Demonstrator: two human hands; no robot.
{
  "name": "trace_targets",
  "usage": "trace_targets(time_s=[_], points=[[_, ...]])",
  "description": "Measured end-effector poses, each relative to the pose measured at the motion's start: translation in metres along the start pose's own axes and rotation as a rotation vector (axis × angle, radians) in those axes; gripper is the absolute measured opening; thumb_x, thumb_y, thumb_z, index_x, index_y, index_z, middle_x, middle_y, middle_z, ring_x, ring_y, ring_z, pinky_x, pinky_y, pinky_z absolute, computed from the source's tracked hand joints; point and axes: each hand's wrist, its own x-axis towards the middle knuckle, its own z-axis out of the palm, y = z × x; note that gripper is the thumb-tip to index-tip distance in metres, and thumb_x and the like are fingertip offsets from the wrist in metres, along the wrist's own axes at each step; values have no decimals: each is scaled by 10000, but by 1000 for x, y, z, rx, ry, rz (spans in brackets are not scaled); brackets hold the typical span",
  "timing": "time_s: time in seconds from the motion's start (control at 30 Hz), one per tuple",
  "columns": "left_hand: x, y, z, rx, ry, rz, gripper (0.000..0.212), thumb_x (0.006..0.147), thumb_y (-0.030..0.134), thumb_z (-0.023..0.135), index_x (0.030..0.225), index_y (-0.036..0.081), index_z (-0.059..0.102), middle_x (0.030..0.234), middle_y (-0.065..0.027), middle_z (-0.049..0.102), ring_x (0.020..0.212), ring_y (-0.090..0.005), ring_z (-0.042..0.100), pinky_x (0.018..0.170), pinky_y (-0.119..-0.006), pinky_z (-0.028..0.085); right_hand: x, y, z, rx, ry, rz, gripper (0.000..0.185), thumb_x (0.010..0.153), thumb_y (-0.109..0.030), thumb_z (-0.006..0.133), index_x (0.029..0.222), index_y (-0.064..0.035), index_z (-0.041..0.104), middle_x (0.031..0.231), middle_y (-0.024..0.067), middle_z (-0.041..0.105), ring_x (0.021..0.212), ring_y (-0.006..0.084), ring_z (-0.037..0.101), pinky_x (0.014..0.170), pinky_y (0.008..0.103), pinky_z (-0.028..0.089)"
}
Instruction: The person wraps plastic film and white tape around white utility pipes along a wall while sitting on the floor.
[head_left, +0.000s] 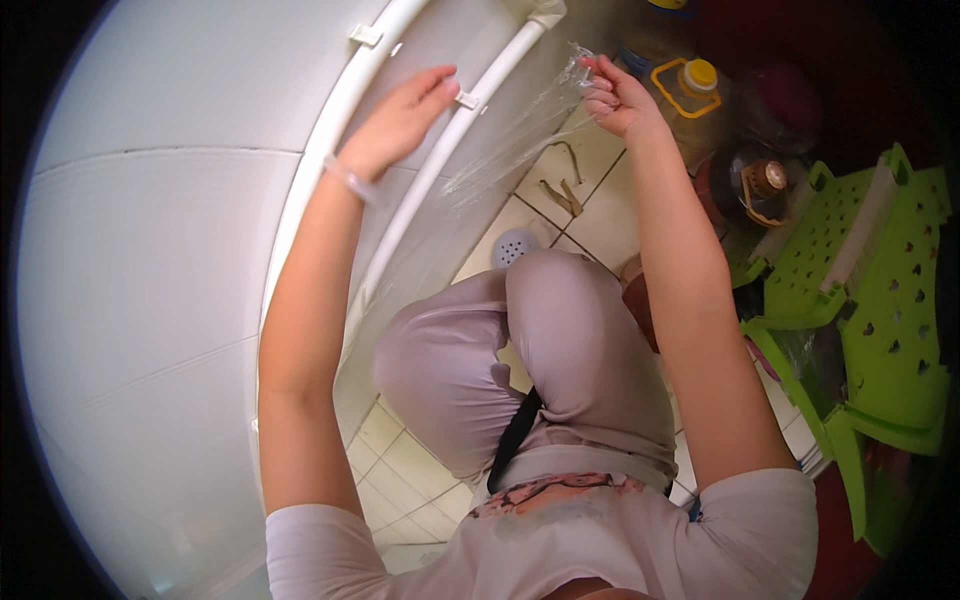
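Observation:
White pipes run in clips along a pale tiled wall on the left. My left hand is beside them, fingers extended and nothing seen in it, its fingertips near the clip of the inner pipe. A clear band circles that wrist. My right hand, to the right of the pipes, pinches the gathered end of a clear plastic film. From those fingers the film stretches down and left across the inner pipe; its lower edge is hard to make out.
Large plastic bottles, one with a yellow cap, stand at the upper right. Below them is a green perforated plastic rack. Dry brown strips lie on the tiled floor. My bent knees and a grey perforated clog are below.

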Motion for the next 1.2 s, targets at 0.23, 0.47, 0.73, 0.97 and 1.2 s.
trace_targets(time_s=[0.23,0.47,0.73,0.97,1.2], points=[[-23,-37,7,33,120,-147,514,961,382,449,1296,-7,472,1223,-147,573,1148,-237,528,990,-323,378,61,1,-6,-15,194,19,282,972,-301,475,1016,-48,591,548,-50,301,429,60,211,386,214,167],[-27,-20,23,357,91,-246,447,947,350,440,1122,-35,582,1086,-229,615,993,-352,593,884,-372,441,87,-13,14,-87,35,-29,255,971,-286,479,977,-48,569,566,-37,343,430,69,227,395,224,184],[11,-6,41,381,383,256,305,877,150,545,1117,-35,571,1023,-212,624,982,-349,599,852,-393,462,89,-19,15,-255,-197,-103,214,964,-239,431,808,-98,474,579,-7,406,421,83,286,413,241,229],[77,5,57,387,493,236,300,868,89,508,1135,-41,555,1029,-229,621,963,-365,595,859,-411,465,92,-23,25,-209,-348,-35,357,974,-413,390,861,-98,514,556,-7,410,413,76,275,422,246,228],[64,17,53,567,476,72,269,871,103,491,1099,9,601,888,-230,644,835,-399,611,775,-465,478,92,-21,45,-312,-29,-247,374,981,-397,409,1096,-75,561,962,110,599,827,247,567,698,391,475]])
